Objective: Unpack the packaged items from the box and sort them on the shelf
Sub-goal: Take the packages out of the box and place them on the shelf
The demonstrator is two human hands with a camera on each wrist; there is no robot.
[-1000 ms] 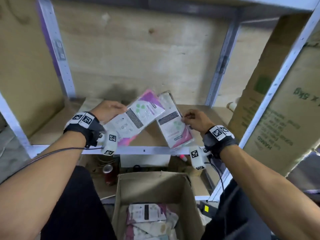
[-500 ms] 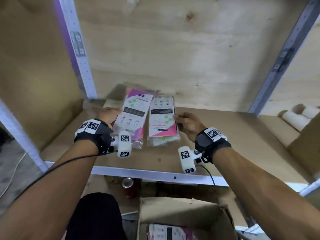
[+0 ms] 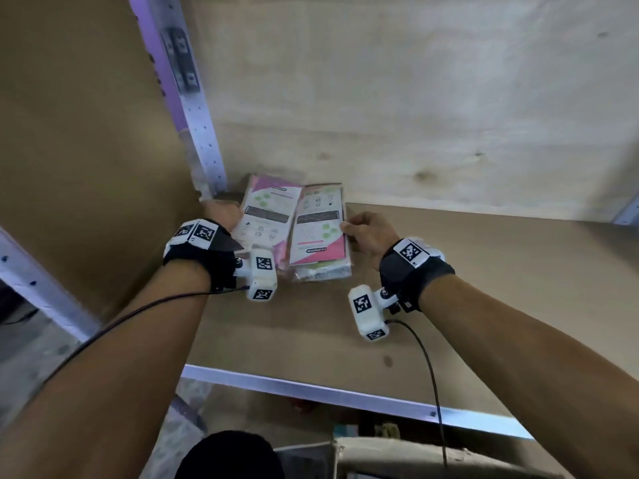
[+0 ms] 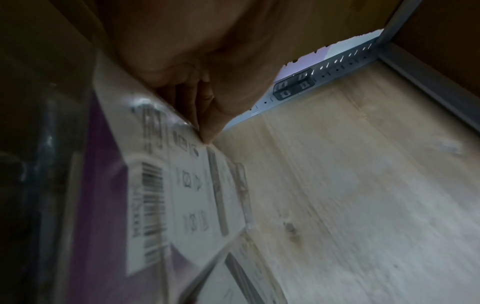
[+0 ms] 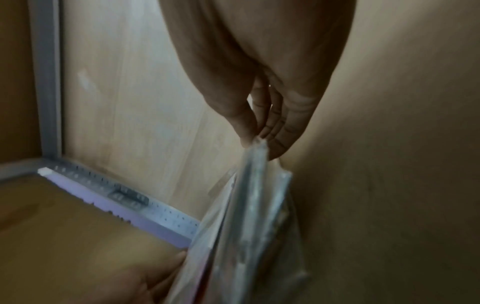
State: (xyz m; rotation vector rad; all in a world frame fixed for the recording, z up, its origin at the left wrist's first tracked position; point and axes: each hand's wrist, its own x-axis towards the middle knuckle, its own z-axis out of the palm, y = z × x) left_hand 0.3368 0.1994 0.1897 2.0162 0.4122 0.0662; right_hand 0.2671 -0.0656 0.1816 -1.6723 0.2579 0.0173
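Left hand [image 3: 221, 216] grips purple-and-white plastic packet [image 3: 264, 219]; right hand [image 3: 371, 233] fingers [image 5: 262, 123] pinch pink-and-white plastic packet [image 3: 318, 233]. Both near wooden shelf [image 3: 484, 288] back-left corner, not yet released. Cardboard box [image 3: 397, 454] contents hidden; remaining count unknown.

Two clear-wrapped pink-and-white packets [image 3: 266, 219] [image 3: 320, 229], side by side, shelf's [image 3: 484, 271] back-left corner

Your wooden shelf [image 3: 484, 271] carried two plastic-wrapped packets side by side at its back left corner: the left packet [image 3: 266, 216], the right packet [image 3: 320, 233].
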